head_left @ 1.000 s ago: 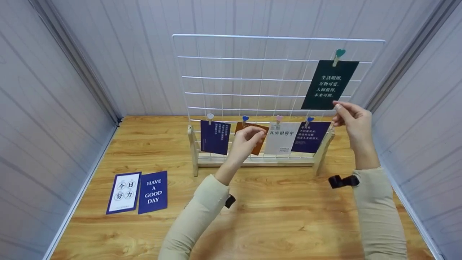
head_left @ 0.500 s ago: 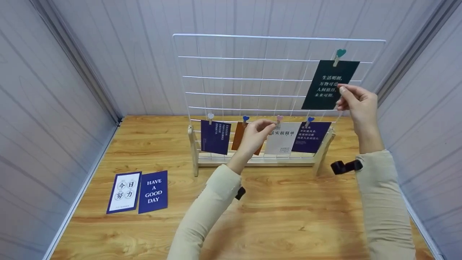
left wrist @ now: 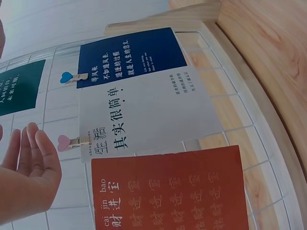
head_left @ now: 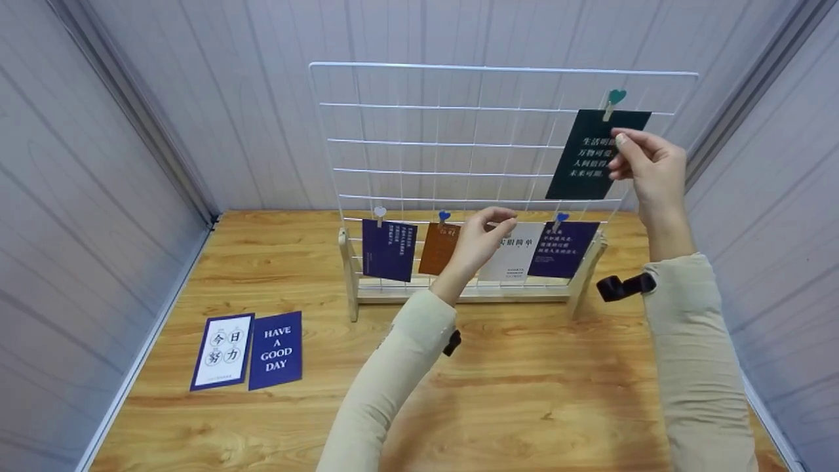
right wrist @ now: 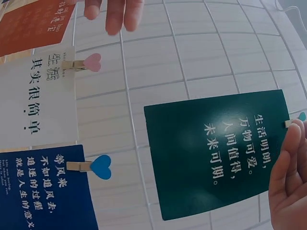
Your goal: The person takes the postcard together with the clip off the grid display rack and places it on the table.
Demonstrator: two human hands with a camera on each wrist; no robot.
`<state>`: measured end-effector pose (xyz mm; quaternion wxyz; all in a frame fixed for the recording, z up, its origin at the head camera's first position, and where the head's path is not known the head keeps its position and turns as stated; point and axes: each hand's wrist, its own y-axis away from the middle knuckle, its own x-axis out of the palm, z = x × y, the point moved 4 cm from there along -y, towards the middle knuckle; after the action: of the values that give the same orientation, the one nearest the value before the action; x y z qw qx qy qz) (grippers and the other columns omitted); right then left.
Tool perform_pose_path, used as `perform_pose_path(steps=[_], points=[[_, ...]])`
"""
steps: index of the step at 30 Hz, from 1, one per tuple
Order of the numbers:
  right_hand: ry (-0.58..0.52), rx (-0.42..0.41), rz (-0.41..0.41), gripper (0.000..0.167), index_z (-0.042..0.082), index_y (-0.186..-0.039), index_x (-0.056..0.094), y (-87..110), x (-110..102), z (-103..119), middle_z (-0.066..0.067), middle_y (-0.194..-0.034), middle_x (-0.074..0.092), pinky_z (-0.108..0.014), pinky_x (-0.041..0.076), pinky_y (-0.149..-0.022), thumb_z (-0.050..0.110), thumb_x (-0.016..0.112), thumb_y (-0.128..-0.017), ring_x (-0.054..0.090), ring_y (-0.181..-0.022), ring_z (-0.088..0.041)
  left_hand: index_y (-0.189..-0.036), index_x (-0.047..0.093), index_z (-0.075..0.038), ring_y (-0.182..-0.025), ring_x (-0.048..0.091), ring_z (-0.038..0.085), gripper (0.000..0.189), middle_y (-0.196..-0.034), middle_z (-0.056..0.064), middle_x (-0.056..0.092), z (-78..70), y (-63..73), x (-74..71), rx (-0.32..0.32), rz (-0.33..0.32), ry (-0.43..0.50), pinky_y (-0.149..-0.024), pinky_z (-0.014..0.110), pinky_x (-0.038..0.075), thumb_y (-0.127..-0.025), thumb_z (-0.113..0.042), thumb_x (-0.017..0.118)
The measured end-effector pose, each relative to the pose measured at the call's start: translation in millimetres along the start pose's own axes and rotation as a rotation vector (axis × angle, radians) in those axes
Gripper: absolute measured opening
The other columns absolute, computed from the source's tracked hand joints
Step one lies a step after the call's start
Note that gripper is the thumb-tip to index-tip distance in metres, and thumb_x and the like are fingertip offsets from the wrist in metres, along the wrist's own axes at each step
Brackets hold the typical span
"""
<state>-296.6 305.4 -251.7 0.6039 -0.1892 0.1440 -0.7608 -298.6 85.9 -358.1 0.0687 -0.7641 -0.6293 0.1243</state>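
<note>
My right hand [head_left: 652, 167] is raised in front of the dark green card [head_left: 583, 154], its fingertips just below the clip with the green heart [head_left: 617, 97]. In the right wrist view, the fingers [right wrist: 283, 179] overlap that card's edge beside the clip; they appear to hold nothing. My left hand [head_left: 482, 239] hovers before the grid rack [head_left: 406, 139], fingers loosely bent with nothing in them. It hides most of the pink heart clip in the head view; the left wrist view shows this pink heart clip [left wrist: 72, 143] on the white card [left wrist: 148, 115], apart from the hand.
A lower row also carries a purple card [head_left: 388, 252], an orange card [head_left: 438, 249] and another purple card [head_left: 564, 250], all clipped. The rack stands on a wooden base [head_left: 459, 296]. Two loose cards, one white with a purple border [head_left: 223, 351] and one purple [head_left: 275, 351], lie at left.
My right hand has risen along the green card from its lower corner to near its clip. My left hand has moved right and up, from the orange card to the white card's clip.
</note>
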Motion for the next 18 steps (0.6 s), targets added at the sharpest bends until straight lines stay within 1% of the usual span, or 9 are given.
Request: perform_pose_path(steps=[3, 5, 10, 12, 16, 18], points=[[-0.018, -0.015, -0.004, 0.025, -0.004, -0.097, 0.064, -2.3, 1.2, 4.1, -0.011, -0.064, 0.056, -0.019, 0.046, -0.048, 0.014, 0.065, -0.079, 0.052, -0.051, -0.014, -0.098, 0.063, -0.002, -0.079, 0.060, 0.023, 0.016, -0.087, 0.001, 0.061, -2.0, -1.8, 4.5, 0.022, 0.004, -0.004, -0.061, 0.022, 0.047, -0.085, -0.010, 0.058], [-0.027, -0.020, -0.008, 0.025, -0.004, -0.097, 0.064, -3.8, 1.6, 6.4, -0.011, -0.063, 0.056, -0.019, 0.046, -0.048, 0.013, 0.066, -0.079, 0.052, -0.051, -0.014, -0.099, 0.063, -0.002, -0.077, 0.060, 0.019, 0.017, -0.088, 0.001, 0.061, -3.7, -3.1, 7.2, 0.028, 0.007, -0.010, -0.062, 0.021, 0.046, -0.086, -0.010, 0.057], [-0.055, -0.004, -0.031, 0.025, -0.004, -0.097, 0.063, -9.2, 3.2, 13.5, -0.011, -0.064, 0.056, -0.019, 0.046, -0.047, 0.012, 0.067, -0.078, 0.052, -0.051, -0.015, -0.103, 0.062, -0.002, -0.080, 0.058, 0.010, 0.020, -0.093, 0.003, 0.062, -12.1, -7.3, 13.2, 0.064, 0.010, -0.042, -0.068, 0.019, 0.045, -0.087, -0.011, 0.056], [-0.059, 0.006, -0.037, 0.026, -0.004, -0.098, 0.063, -11.8, 5.1, 16.4, -0.012, -0.065, 0.056, -0.019, 0.046, -0.047, 0.012, 0.067, -0.078, 0.051, -0.051, -0.015, -0.105, 0.061, -0.002, -0.082, 0.056, 0.009, 0.021, -0.097, 0.004, 0.061, -15.3, -9.1, 15.7, 0.078, 0.005, -0.055, -0.071, 0.018, 0.044, -0.087, -0.011, 0.056], [-0.063, 0.036, -0.038, 0.027, -0.003, -0.099, 0.063, -16.8, 9.9, 20.1, -0.012, -0.066, 0.056, -0.019, 0.046, -0.048, 0.013, 0.067, -0.078, 0.052, -0.052, -0.015, -0.110, 0.059, -0.003, -0.086, 0.055, 0.008, 0.024, -0.106, 0.006, 0.059, -18.4, -12.1, 21.4, 0.075, -0.004, -0.061, -0.074, 0.017, 0.043, -0.088, -0.013, 0.055], [-0.065, 0.052, -0.039, 0.027, -0.003, -0.099, 0.062, -18.9, 11.9, 21.3, -0.011, -0.066, 0.056, -0.019, 0.045, -0.048, 0.013, 0.067, -0.078, 0.052, -0.051, -0.014, -0.111, 0.058, -0.005, -0.087, 0.054, 0.008, 0.025, -0.108, 0.005, 0.058, -19.7, -12.9, 24.2, 0.067, -0.007, -0.062, -0.074, 0.017, 0.042, -0.088, -0.014, 0.055]])
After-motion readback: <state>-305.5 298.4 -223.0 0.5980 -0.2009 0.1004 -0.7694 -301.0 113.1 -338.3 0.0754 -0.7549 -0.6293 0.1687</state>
